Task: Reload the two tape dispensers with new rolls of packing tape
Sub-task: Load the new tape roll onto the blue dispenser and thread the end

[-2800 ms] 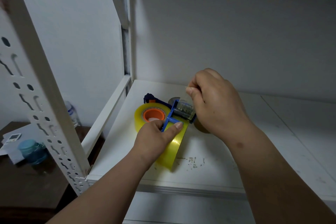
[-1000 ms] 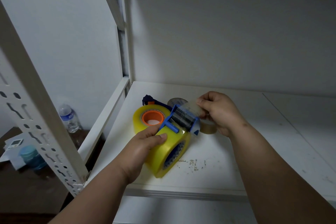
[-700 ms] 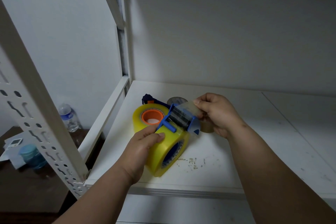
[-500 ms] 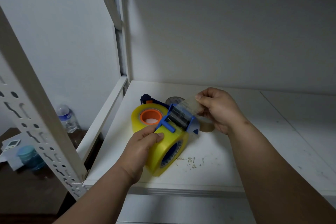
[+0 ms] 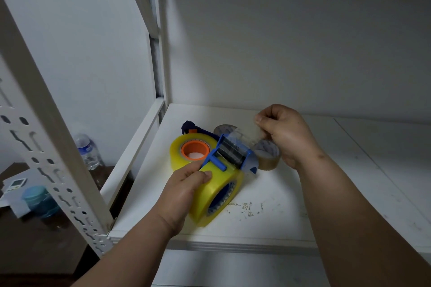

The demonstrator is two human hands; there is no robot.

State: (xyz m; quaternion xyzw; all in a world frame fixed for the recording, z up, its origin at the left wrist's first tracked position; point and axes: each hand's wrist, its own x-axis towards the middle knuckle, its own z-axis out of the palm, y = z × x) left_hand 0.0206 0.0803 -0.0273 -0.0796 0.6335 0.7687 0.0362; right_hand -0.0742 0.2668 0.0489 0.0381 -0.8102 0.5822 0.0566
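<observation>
On the white shelf (image 5: 291,212), the left hand (image 5: 184,191) grips a blue dispenser (image 5: 233,158) loaded with a yellow roll (image 5: 214,196), fingers curled over the roll's top edge just beside the dispenser's blue handle. The roll stands tilted on the shelf, its open core facing down and toward the viewer. The right hand (image 5: 286,135), just beyond and to the right of the dispenser, pinches the free end of a clear tape strip (image 5: 245,135) between thumb and fingers; the strip runs from the dispenser's roller up to that pinch. Touching the far-left side of the dispenser lies a second yellow roll (image 5: 184,154), flat, with an orange core (image 5: 195,149) in its middle and a dark blue dispenser part (image 5: 189,126) showing behind it. Just right of the dispenser, under the right hand, sits a nearly spent brown roll (image 5: 268,158), and another grey ring (image 5: 225,128) lies behind the strip. Well left of the dispenser, beyond the shelf's perforated post (image 5: 46,147), stand a water bottle (image 5: 87,151) and a blue-lidded jar (image 5: 39,200).
</observation>
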